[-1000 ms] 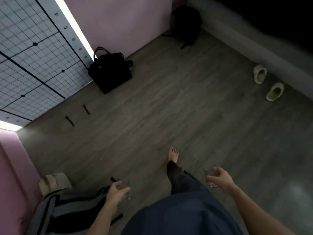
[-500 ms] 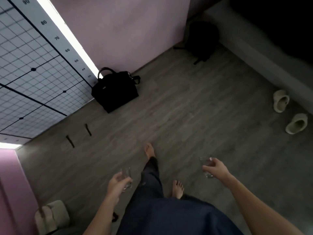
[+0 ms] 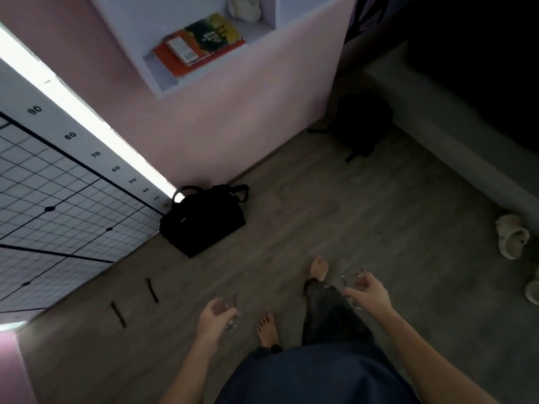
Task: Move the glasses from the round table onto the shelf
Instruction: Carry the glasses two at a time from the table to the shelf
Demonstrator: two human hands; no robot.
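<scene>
My left hand (image 3: 214, 319) is closed around a small clear glass (image 3: 232, 319), held low over the wooden floor. My right hand (image 3: 369, 293) grips a second clear glass (image 3: 351, 282) at about the same height, further right. Both glasses are faint and partly hidden by my fingers. A white wall shelf (image 3: 163, 80) hangs on the pink wall at the top of the view, holding a stack of books (image 3: 198, 43) and a pale object (image 3: 243, 7). The round table is out of view.
A black handbag (image 3: 204, 221) stands on the floor against the wall under the shelf. A dark backpack (image 3: 361, 123) lies further right. Pale slippers (image 3: 512, 236) sit by the grey ledge at right. A gridded panel (image 3: 58, 205) with a light strip covers the left.
The view has tilted up and moved forward: the shelf with books has come into sight and the handbag is nearer. Both hands still carry their glasses; I have stepped forward.
</scene>
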